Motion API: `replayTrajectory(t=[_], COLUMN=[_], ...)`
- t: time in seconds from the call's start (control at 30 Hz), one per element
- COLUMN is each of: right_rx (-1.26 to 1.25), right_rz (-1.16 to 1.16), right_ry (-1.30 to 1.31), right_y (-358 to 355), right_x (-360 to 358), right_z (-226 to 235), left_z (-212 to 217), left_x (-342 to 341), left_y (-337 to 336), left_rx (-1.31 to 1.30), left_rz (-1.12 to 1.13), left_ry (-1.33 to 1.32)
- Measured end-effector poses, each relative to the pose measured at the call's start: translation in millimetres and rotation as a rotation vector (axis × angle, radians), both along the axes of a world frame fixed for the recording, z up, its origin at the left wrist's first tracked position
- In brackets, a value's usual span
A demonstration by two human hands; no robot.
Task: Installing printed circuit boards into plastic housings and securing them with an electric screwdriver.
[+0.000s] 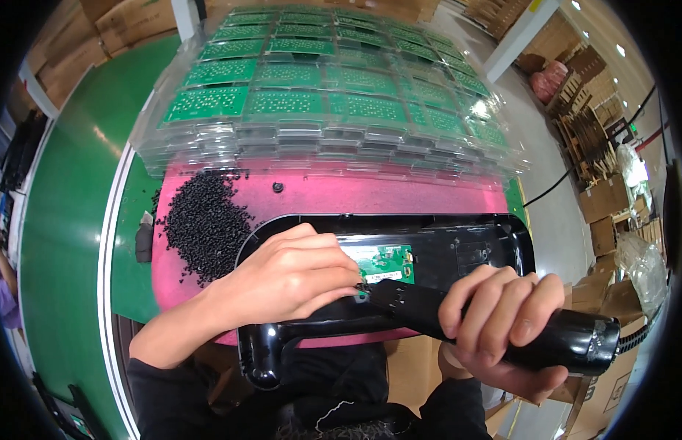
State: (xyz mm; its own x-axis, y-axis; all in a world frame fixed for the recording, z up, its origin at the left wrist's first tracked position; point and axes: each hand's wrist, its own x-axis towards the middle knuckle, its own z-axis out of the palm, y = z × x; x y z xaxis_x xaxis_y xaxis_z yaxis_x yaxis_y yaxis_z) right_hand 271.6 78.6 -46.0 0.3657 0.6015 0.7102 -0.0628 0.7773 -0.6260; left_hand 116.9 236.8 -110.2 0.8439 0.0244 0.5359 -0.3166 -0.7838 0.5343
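A black plastic housing point(473, 246) lies on a pink mat point(370, 196), with a small green circuit board point(385, 262) seated in it. My left hand point(293, 275) rests on the housing, fingertips pinched at the board's lower left corner; whatever they pinch is too small to see. My right hand point(502, 312) grips a black powered screwdriver point(575, 341), its tip pointing left at the board's lower edge beside my left fingertips.
A heap of small black screws point(203, 216) lies on the mat's left part. Behind it stands a stack of clear trays holding green circuit boards point(319, 95). A green conveyor belt point(69, 213) runs at left. Cardboard boxes point(608, 213) and pallets stand at right.
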Motion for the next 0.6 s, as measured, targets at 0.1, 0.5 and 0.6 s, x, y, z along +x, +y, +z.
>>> replayTrajectory(t=[0.1,0.5,0.6], right_rx=[-0.023,-0.262,-0.285], right_rz=[0.172,-0.077,-0.086], right_ry=[-0.059,-0.032,-0.032], right_y=[4,11,13], right_x=[12,58,61], right_z=[-1,-20,-24], left_z=[-6,-3,-5], left_x=[0,-1,-2], left_y=[1,-1,-1], left_rx=[0.0,0.125,0.145], left_rz=[0.1,0.042,0.013], left_ry=[-0.063,0.219,0.297])
